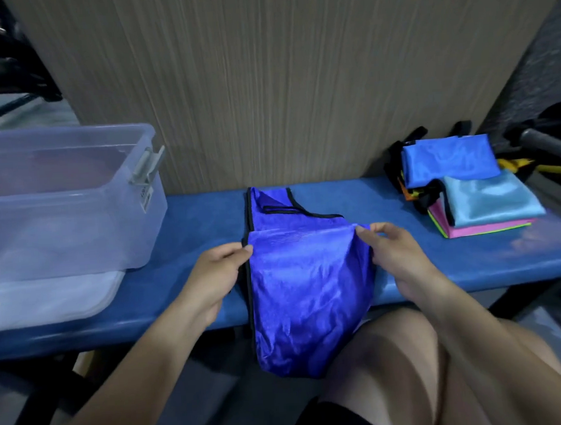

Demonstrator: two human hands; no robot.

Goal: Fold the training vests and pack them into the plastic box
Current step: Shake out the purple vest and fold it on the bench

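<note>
While the vest (305,277) lies across the blue bench (186,219) with its strap end toward the wood-grain wall (278,63), both hands hold its folded edge. That vest is shiny royal blue with black trim; its near part hangs off the front edge of the bench, down beside a bare knee (398,346). A fold runs straight across the cloth between the two hands, and the layer nearest the camera lies on top of the strap part. On one side the left hand (217,276) pinches the left end of the fold, thumb and forefinger closed on the black-trimmed edge. On the other side the right hand (395,254) pinches the right end of the fold between thumb and curled fingers. At the left end of the bench stands the box (73,207), clear plastic, open at the top, with a grey latch (146,168) on its right wall; something reddish shows dimly through its walls, too blurred to name. Under the box, toward the camera, lies a clear flat lid (46,305), touching the box's base. At the right end of the bench, well apart from the vest in hand, sits a pile of folded vests (463,186): a blue one on top at the back, a pale blue one in front, pink and yellow-green edges below.
</note>
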